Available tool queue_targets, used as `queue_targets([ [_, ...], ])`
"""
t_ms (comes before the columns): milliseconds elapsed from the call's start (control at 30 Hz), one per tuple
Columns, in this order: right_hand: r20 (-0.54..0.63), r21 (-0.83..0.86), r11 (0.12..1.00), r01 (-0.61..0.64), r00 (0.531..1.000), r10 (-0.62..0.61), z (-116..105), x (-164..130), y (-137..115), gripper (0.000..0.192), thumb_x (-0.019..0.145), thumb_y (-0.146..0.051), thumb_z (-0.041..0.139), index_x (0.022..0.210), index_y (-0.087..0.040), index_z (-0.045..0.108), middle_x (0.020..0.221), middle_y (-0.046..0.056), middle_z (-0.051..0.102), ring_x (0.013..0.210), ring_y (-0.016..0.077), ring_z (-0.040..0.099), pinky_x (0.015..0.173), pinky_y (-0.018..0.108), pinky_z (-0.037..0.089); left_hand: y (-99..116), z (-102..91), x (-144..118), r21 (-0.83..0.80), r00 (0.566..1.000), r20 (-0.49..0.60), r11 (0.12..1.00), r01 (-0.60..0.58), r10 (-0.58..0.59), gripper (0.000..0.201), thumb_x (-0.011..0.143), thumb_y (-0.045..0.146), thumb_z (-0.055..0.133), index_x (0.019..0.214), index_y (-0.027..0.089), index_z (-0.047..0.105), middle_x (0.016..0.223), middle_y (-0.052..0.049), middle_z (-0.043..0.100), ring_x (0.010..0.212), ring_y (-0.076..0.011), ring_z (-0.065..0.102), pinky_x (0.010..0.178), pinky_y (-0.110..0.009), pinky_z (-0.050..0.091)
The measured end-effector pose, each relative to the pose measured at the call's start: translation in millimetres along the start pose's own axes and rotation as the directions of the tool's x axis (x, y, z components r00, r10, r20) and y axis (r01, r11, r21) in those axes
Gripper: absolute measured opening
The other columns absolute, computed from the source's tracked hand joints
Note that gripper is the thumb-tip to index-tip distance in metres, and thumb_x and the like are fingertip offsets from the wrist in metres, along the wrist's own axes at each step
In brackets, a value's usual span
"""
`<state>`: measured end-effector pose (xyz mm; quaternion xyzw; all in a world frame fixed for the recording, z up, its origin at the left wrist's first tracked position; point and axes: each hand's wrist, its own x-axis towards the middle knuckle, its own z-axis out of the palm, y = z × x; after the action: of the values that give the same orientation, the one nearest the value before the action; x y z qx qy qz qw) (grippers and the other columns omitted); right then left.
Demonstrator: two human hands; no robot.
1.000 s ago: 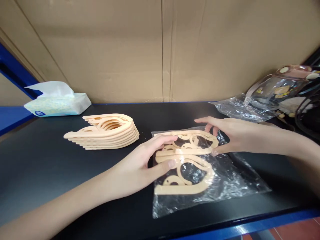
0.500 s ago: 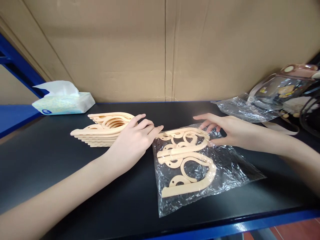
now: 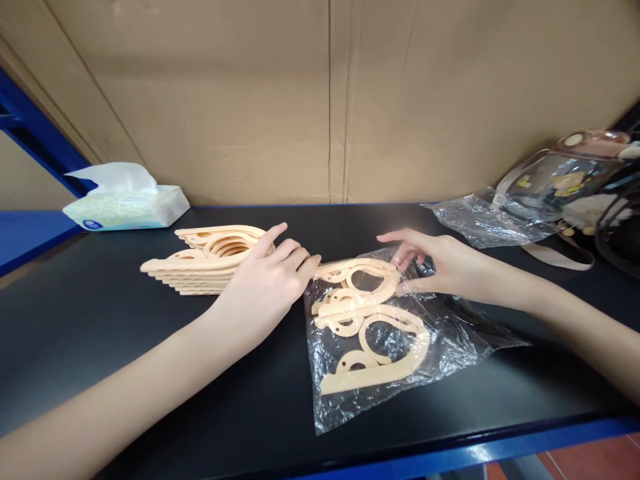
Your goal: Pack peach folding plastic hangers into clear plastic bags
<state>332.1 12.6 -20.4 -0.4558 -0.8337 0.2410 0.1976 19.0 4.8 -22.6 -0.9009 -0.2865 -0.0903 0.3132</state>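
My left hand (image 3: 280, 270) has its fingers bent at the upper left edge of a clear plastic bag (image 3: 333, 417), where one end of a beige folding hanger (image 3: 390, 287) lies. Its fingertips are partly hidden and appear to pinch the bag's edge. With the thumb and fingers, my right hand (image 3: 430, 263) grips that hanger's rounded end through the plastic. More beige folding hangers (image 3: 373, 380) lie flat inside the bag, below this one. Just left of my left hand sits a neat stack of the same hangers (image 3: 190, 267), partly covered by the hand.
A tissue pack (image 3: 130, 207) lies at the back left of the black tabletop (image 3: 210, 413). At the back right are another clear plastic bag (image 3: 480, 217) and a transparent bottle (image 3: 555, 183) with a strap. A cardboard wall (image 3: 240, 100) stands behind.
The upper hanger in the bag has shifted left and its overlapping parts lie closer together. My right hand has moved slightly left with it. My left hand has barely moved.
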Motion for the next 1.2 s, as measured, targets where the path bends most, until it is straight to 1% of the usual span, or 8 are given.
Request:
queue_targets([
  [133,0.037,0.018,0.999,0.027,0.999,-0.028,-0.9,-0.7,2.2,0.076,0.085,-0.056,0.078,0.151,-0.029,0.051,0.116,0.006,0.078,0.095,0.0242,0.072,0.083,0.041,0.055,-0.7,0.6,-1.6,-0.082,1.0,-0.018,0.997,0.007,-0.008,0.044,0.098,0.002,0.038,0.121,0.003,0.076,0.089,-0.015,0.077,0.091,-0.031,0.072,0.116,-0.072,0.039],
  [233,0.038,0.045,0.998,0.053,0.998,-0.054,0.2,-0.1,0.7,0.074,0.086,-0.056,0.077,0.15,-0.029,0.051,0.12,0.006,0.077,0.101,0.0251,0.072,0.085,0.041,0.055,-0.7,2.1,-1.8,-0.145,1.0,-0.009,0.989,0.024,-0.025,0.044,0.105,0.013,0.037,0.126,0.005,0.075,0.098,-0.016,0.08,0.099,-0.0318,0.072,0.119,-0.075,0.033],
  [400,0.021,0.069,0.997,0.046,0.999,-0.047,4.0,1.3,-0.9,0.07,0.086,-0.056,0.077,0.147,-0.03,0.053,0.114,0.005,0.078,0.098,0.0243,0.071,0.081,0.04,0.055,0.0,4.6,-1.5,-0.1,0.999,-0.026,0.995,0.019,-0.022,0.044,0.11,0.018,0.035,0.125,0.006,0.075,0.102,-0.016,0.081,0.112,-0.0331,0.069,0.12,-0.073,0.034],
  [600,0.002,0.074,0.996,0.051,0.999,-0.052,5.2,2.4,0.0,0.071,0.085,-0.056,0.078,0.146,-0.03,0.055,0.111,0.005,0.077,0.092,0.0234,0.072,0.079,0.041,0.055,0.1,4.9,-1.3,-0.116,1.0,0.001,0.993,0.004,-0.004,0.042,0.095,-0.001,0.043,0.119,0.005,0.077,0.1,-0.018,0.079,0.11,-0.0361,0.069,0.115,-0.074,0.04],
  [800,0.014,0.075,0.996,0.047,0.999,-0.048,5.6,2.6,-1.9,0.071,0.085,-0.056,0.079,0.146,-0.028,0.055,0.108,0.005,0.077,0.089,0.0225,0.072,0.077,0.039,0.055,1.2,2.5,1.2,-0.08,1.0,0.028,0.997,0.011,-0.009,0.049,0.089,-0.007,0.037,0.114,0.006,0.077,0.097,-0.017,0.078,0.105,-0.0328,0.07,0.115,-0.07,0.043],
  [933,0.001,0.057,0.997,0.048,0.999,-0.048,7.0,2.4,-2.6,0.07,0.086,-0.056,0.078,0.145,-0.028,0.055,0.108,0.005,0.077,0.087,0.0223,0.072,0.076,0.039,0.055,1.3,2.7,0.1,-0.067,0.999,0.034,0.998,0.006,-0.004,0.047,0.093,-0.002,0.038,0.122,0.005,0.075,0.101,-0.018,0.079,0.111,-0.0358,0.069,0.114,-0.073,0.041],
  [1033,-0.015,0.051,0.997,0.051,0.999,-0.051,8.3,2.2,-2.5,0.069,0.085,-0.054,0.078,0.145,-0.028,0.056,0.106,0.005,0.078,0.084,0.0224,0.072,0.077,0.04,0.056,2.5,0.1,-1.0,-0.07,1.0,-0.027,0.997,0.013,-0.015,0.044,0.103,0.008,0.036,0.126,0.002,0.073,0.105,-0.018,0.08,0.116,-0.0369,0.069,0.116,-0.072,0.04],
  [1200,-0.031,0.026,0.998,0.055,0.998,-0.055,9.3,2.2,-3.4,0.068,0.085,-0.055,0.078,0.144,-0.028,0.057,0.106,0.005,0.079,0.089,0.0236,0.072,0.077,0.039,0.056,2.6,-13.6,0.7,-0.185,0.994,-0.093,0.982,0.032,-0.05,0.042,0.108,0.016,0.036,0.117,0.006,0.076,0.111,-0.016,0.078,0.11,-0.0348,0.071,0.115,-0.067,0.042],
])
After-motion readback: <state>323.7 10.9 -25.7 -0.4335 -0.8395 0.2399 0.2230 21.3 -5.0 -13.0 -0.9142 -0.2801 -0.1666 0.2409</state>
